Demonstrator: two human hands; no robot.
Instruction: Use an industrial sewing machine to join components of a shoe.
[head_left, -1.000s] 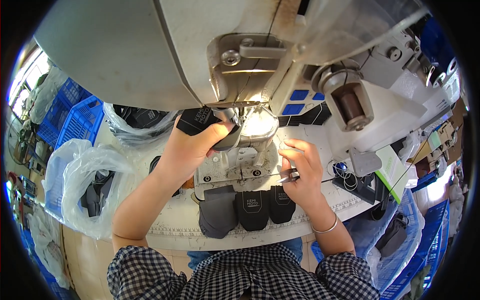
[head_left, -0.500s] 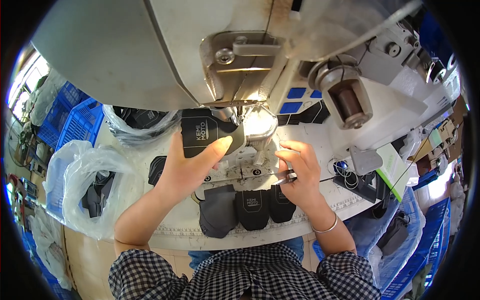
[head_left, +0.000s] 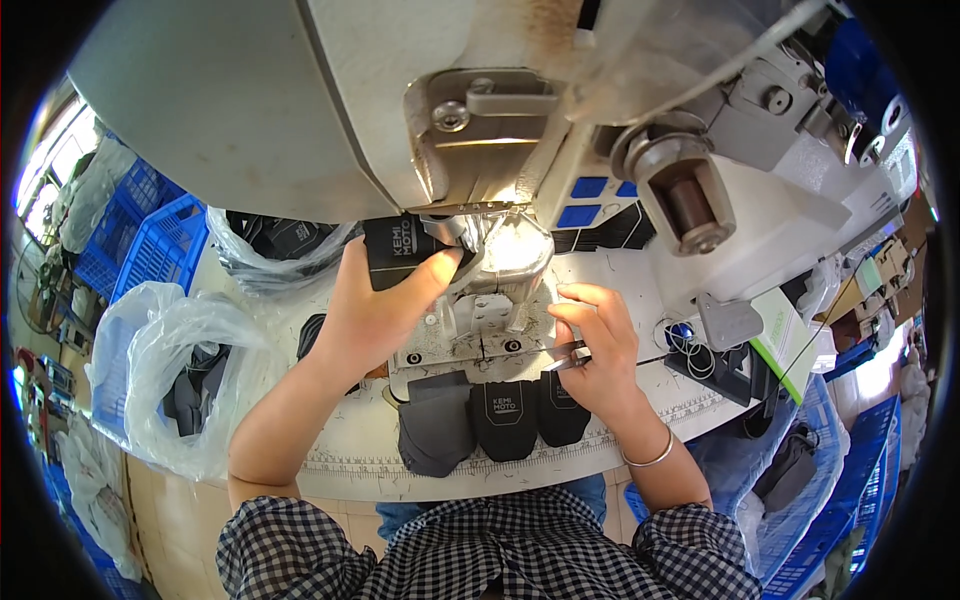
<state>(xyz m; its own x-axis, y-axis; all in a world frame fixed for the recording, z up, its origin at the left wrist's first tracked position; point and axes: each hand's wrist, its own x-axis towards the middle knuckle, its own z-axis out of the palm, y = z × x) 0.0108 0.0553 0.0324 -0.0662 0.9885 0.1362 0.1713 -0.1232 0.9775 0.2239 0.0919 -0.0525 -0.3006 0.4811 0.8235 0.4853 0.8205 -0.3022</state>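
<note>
My left hand [head_left: 375,312] grips a black fabric piece [head_left: 388,262] with pale printing, its thumb lying on top near the lit needle area of a sewing machine [head_left: 480,150]. The piece's right edge is beside the presser foot [head_left: 462,232]; exactly how it meets the needle is hidden. In my right hand [head_left: 605,345] is a small metal tool [head_left: 572,356], apparently thread snips, mostly covered by the curled fingers. Below the machine bed lie a plain dark grey piece [head_left: 436,425] and two black printed pieces, the middle one [head_left: 503,420] and the right one [head_left: 563,410].
Clear plastic bags of dark pieces stand at left, a near bag [head_left: 150,340] and a far bag [head_left: 270,270]. Blue crates [head_left: 165,245] flank the table [head_left: 400,487]. A thread spool [head_left: 690,205] hangs at right, above a coiled white cord [head_left: 695,350] and a green-edged box [head_left: 785,345].
My left hand has shifted slightly up and tilted the fabric piece, drawing its lower edge up and uncovering more of the metal plate. The right hand has barely moved.
</note>
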